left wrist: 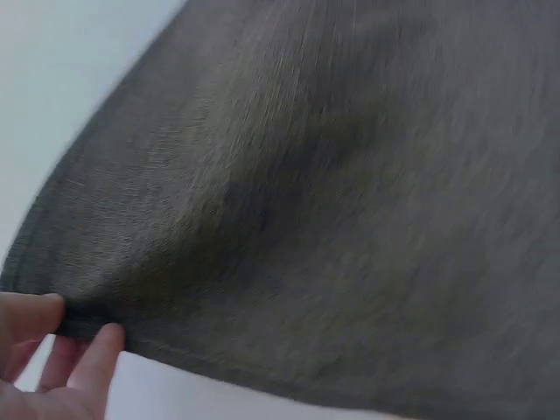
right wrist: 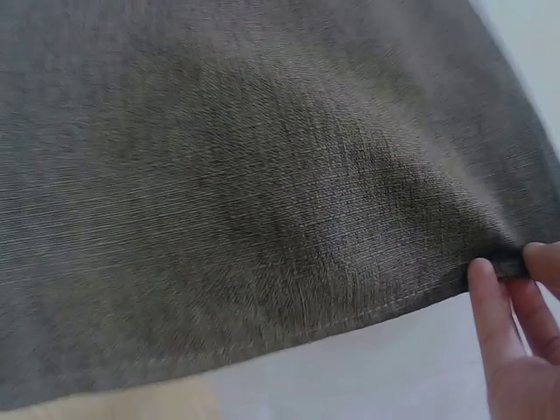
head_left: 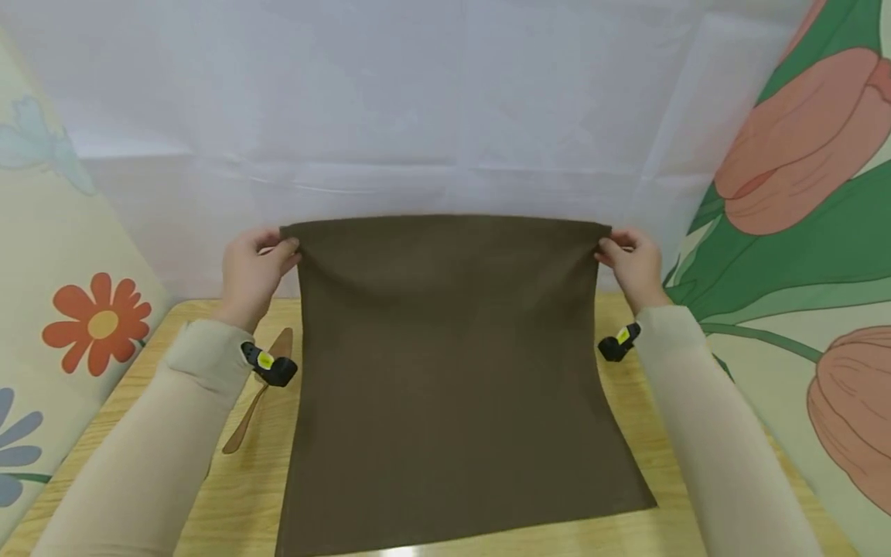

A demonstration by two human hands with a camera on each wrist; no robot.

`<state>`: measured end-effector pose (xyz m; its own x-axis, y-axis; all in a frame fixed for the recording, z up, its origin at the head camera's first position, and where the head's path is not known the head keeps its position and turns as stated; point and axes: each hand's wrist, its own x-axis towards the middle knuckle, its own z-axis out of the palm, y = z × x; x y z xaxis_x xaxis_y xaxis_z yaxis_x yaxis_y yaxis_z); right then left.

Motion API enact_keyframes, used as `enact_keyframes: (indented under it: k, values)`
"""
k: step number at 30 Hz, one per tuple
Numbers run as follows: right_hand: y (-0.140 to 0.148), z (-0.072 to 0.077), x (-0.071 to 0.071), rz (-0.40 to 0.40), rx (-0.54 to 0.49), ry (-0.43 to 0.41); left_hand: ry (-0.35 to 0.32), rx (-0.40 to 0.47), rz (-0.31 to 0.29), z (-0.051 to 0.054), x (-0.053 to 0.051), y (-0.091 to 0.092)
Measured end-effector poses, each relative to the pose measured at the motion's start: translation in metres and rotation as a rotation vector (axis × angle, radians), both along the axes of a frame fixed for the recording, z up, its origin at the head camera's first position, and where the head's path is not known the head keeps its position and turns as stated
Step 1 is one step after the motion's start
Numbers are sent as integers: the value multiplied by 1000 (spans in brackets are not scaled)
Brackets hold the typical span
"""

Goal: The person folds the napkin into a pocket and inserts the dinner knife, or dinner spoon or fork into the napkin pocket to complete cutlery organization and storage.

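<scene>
A dark brown cloth (head_left: 445,371) hangs spread between both hands, its top edge raised and its lower part reaching down over the table. The left hand (head_left: 256,271) pinches its upper left corner, and the right hand (head_left: 632,267) pinches the upper right corner. In the left wrist view, thumb and fingers of the left hand (left wrist: 66,372) grip the hemmed edge of the cloth (left wrist: 350,219). The right wrist view has the right hand (right wrist: 518,324) pinching the stitched corner of the cloth (right wrist: 262,192).
A brown utensil with a long handle (head_left: 245,425) lies on the wooden table (head_left: 237,495), left of the cloth and partly behind the left wrist camera. Behind the table hangs a white sheet (head_left: 431,100). Flower-patterned panels (head_left: 786,147) stand on both sides.
</scene>
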<state>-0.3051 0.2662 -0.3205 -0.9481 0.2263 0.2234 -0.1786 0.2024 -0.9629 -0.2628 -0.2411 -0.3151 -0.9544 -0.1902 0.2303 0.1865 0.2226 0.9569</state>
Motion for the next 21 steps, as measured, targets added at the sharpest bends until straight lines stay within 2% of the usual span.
enact_keyframes:
  k: [4,7,9,12,16,18,21]
  values:
    - [1,11,-1,21,-127,79,113,191,11,11,0,4]
    - [3,15,0,44,-162,121,181,237,23,16,1,7]
    - [4,14,1,59,-168,127,192,236,17,17,2,7]
    - [9,8,3,78,-155,105,180,223,-31,13,5,3]
    - [18,-2,9,152,-142,76,171,215,-147,5,11,-6]
    - [25,-7,14,192,-98,62,159,182,-197,1,16,-11]
    - [36,-10,24,225,56,30,125,139,-246,-4,23,-17]
